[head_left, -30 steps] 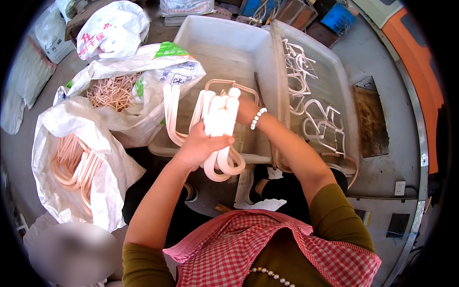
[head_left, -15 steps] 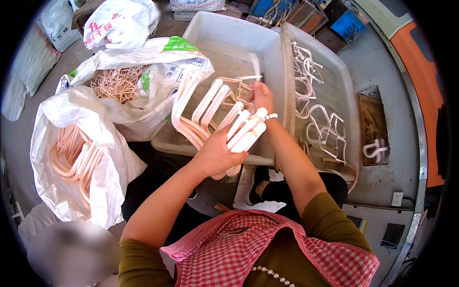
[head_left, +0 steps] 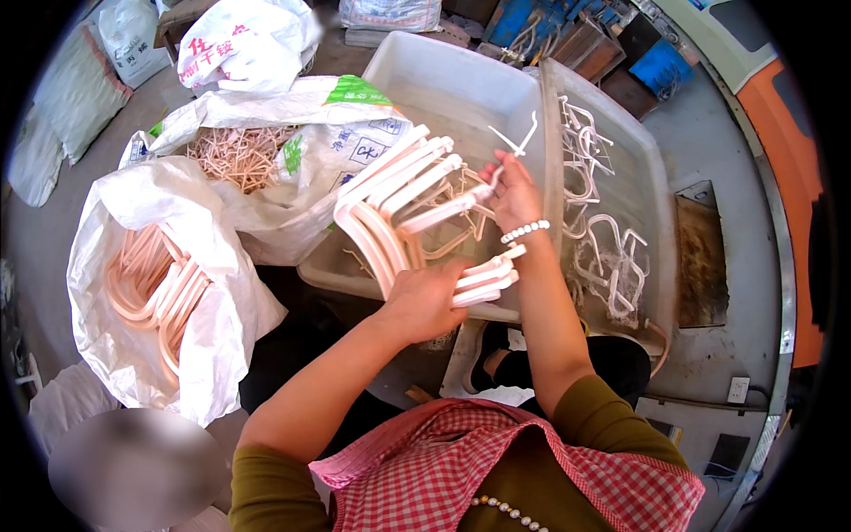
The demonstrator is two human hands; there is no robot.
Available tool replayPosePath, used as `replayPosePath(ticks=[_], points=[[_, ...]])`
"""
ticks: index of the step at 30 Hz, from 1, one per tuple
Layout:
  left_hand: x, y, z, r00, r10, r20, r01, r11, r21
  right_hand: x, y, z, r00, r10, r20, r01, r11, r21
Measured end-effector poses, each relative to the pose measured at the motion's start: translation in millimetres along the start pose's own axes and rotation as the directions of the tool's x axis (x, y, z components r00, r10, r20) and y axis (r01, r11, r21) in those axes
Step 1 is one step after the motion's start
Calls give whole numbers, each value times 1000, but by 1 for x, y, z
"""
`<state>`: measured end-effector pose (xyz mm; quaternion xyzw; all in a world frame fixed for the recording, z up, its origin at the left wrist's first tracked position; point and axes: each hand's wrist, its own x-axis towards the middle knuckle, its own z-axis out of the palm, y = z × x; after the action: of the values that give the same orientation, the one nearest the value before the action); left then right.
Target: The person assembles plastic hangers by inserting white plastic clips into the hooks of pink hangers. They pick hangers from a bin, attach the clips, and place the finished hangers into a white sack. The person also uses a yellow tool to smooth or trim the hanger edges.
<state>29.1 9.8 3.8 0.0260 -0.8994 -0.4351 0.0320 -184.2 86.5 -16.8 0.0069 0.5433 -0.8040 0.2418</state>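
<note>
My left hand [head_left: 421,301] is wrapped round a bundle of pale pink, bent plastic bars [head_left: 381,222], thick and U-shaped, their ends pointing to the right. The bundle is held over the near side of a large white tub [head_left: 417,58]. My right hand [head_left: 516,191], a bead bracelet at its wrist, pinches a thin forked white plastic piece [head_left: 514,146] by its stem, at the tip of one bar. Whether the stem is joined to that bar I cannot tell. Thinner bent plastic pieces [head_left: 465,235] show behind the bundle.
On the left, one white sack [head_left: 133,204] holds more bent bars [head_left: 164,293]; another behind holds thin pink sticks [head_left: 235,160]. A second tub [head_left: 660,177] on the right contains bent white plastic pieces [head_left: 612,257]. An orange machine panel [head_left: 780,133] stands far right.
My right hand has moved slightly right, and the forked piece in it now stands up clearly. The bundle has turned a little. A blurred white piece over the brown plate at right is gone.
</note>
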Motion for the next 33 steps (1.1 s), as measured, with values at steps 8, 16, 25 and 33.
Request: replayPosePath(ticks=[8, 16, 25, 33], points=[[1, -7, 4, 986, 59, -156, -41, 992, 116, -13, -21, 30, 994, -28, 108, 26, 999, 25], [-3, -3, 0, 955, 112, -274, -107, 994, 31, -21, -34, 36, 993, 109, 48, -118, 857, 501], [-16, -4, -3, 914, 278, -295, -245, 959, 145, -1, -52, -4, 838, 270, 474, -523, 647, 555], [-20, 5, -9, 943, 163, -290, -197, 976, -93, -15, -67, 13, 930, 160, 330, -272, 904, 330]])
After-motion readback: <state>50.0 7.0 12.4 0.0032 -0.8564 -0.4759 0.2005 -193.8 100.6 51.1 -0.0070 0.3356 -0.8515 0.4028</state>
